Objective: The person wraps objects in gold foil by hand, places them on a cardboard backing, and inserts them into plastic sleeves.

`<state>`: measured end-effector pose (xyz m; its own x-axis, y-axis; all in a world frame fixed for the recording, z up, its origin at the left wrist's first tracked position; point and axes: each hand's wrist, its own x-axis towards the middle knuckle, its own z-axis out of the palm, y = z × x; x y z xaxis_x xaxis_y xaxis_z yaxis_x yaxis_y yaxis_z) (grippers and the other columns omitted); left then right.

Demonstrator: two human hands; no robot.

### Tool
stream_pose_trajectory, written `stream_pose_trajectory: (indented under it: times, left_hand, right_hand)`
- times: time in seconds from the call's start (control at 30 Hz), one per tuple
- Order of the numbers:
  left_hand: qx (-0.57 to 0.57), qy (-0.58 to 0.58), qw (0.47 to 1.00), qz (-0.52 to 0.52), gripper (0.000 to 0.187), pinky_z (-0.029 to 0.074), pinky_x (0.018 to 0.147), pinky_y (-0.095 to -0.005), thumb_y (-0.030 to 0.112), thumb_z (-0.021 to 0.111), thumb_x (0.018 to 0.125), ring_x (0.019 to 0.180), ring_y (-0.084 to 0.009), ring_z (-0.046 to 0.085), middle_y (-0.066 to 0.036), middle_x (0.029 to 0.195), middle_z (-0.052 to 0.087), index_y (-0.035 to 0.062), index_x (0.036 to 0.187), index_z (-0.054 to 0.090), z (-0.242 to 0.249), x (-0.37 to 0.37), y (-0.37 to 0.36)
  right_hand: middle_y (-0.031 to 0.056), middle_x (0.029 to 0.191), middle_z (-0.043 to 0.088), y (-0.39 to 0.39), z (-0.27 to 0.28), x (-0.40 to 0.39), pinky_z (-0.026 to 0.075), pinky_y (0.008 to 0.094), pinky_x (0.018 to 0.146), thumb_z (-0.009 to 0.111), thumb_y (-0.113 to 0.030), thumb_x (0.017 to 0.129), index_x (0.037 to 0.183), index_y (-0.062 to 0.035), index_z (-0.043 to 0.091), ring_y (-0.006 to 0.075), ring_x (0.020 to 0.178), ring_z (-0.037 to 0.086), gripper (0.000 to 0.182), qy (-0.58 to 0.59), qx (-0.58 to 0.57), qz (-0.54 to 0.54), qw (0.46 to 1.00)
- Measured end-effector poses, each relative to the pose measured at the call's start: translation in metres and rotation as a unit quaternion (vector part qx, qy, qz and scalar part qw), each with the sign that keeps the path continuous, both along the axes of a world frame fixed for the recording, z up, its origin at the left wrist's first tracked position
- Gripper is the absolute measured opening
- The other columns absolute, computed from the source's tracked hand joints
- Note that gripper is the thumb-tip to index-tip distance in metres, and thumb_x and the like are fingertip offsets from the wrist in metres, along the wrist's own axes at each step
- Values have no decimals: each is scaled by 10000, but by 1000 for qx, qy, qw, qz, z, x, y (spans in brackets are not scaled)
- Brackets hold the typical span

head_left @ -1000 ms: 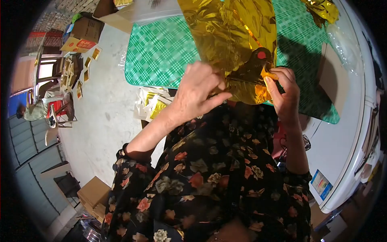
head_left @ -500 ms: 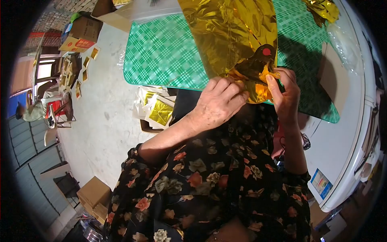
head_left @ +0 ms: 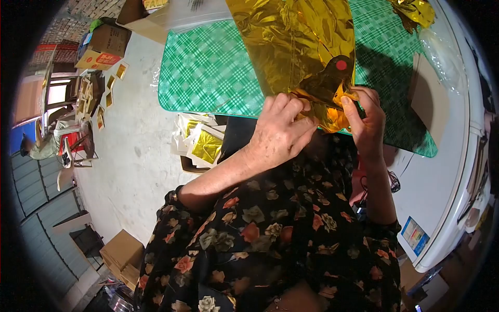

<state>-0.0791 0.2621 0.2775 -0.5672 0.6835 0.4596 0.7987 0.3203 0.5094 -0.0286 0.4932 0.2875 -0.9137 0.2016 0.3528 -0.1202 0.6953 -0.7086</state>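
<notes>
A long sheet of shiny gold foil (head_left: 291, 44) stretches over the table toward me, its near end gathered and crumpled. On that end lies a rounded dark flap (head_left: 332, 70) with a red dot. My left hand (head_left: 283, 125) is closed on the left side of the crumpled end, knuckles up, its fingertips hidden behind the folds. With thumb and fingers my right hand (head_left: 366, 117) pinches the folded edge on the right. Both hands are at the table's near edge.
A green checked cloth covers the table (head_left: 208, 67). Below its left side stands a box of gold foil pieces and white card (head_left: 205, 143). More gold foil (head_left: 416, 13) and clear plastic (head_left: 442, 57) lie at the far right. A seated person (head_left: 49, 143) is far left, near cardboard boxes (head_left: 104, 44).
My left hand has shifted slightly down and left, its fingers changing position at the folds. The near foil end looks more bunched. My right hand keeps its pinch.
</notes>
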Motion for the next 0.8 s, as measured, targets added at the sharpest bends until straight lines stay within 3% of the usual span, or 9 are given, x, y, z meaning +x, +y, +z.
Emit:
stream_pose_trajectory:
  times: [0.8]
  left_hand:
    - [20, -28, 997, -63, 219, 526, 921, -422, 73, 810, 830, 1110, -312, 624, -91, 1105, 651, 70, 1047, 781, 5, -26, -26]
  right_hand:
    - [129, 1089, 714, 3, -7, 0, 504, 400, 951, 739, -67, 916, 1052, 7, 710, 314, 1038, 651, 157, 3, 26, -5, 1000]
